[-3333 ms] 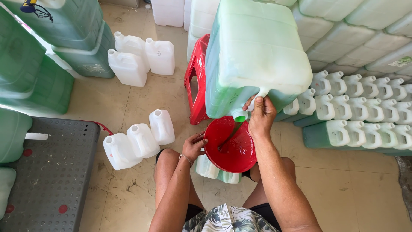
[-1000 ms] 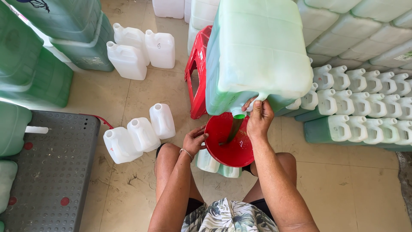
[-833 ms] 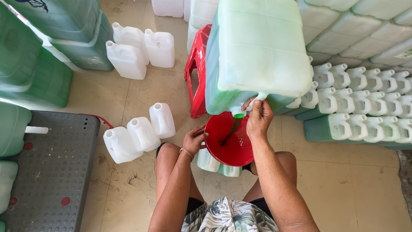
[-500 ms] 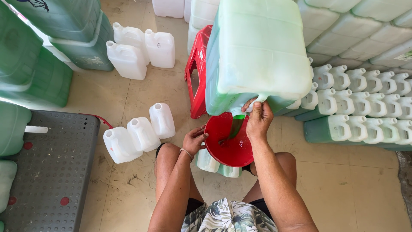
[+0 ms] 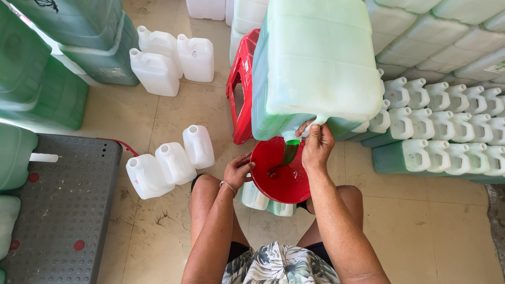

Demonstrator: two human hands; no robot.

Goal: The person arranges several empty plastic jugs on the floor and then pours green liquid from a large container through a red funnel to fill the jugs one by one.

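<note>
A big translucent drum of green liquid [image 5: 315, 63] lies tipped on a red stool [image 5: 241, 89], its spout pointing down. My right hand [image 5: 317, 144] grips the handle by the spout [image 5: 292, 138]. A green stream runs from it into a red funnel [image 5: 279, 171]. My left hand [image 5: 236, 171] holds the funnel's left rim. The funnel stands in a small jug [image 5: 255, 197] between my knees, mostly hidden below it; a second jug [image 5: 280, 209] lies beside it.
Three empty white jugs [image 5: 168, 160] stand on the floor to my left, more [image 5: 171, 58] further back. Filled green jugs [image 5: 442, 137] are stacked in rows at right. Large green drums [image 5: 47, 58] and a grey studded platform [image 5: 58, 205] are at left.
Almost nothing differs. The hands stay where they were and the green stream keeps running into the funnel.
</note>
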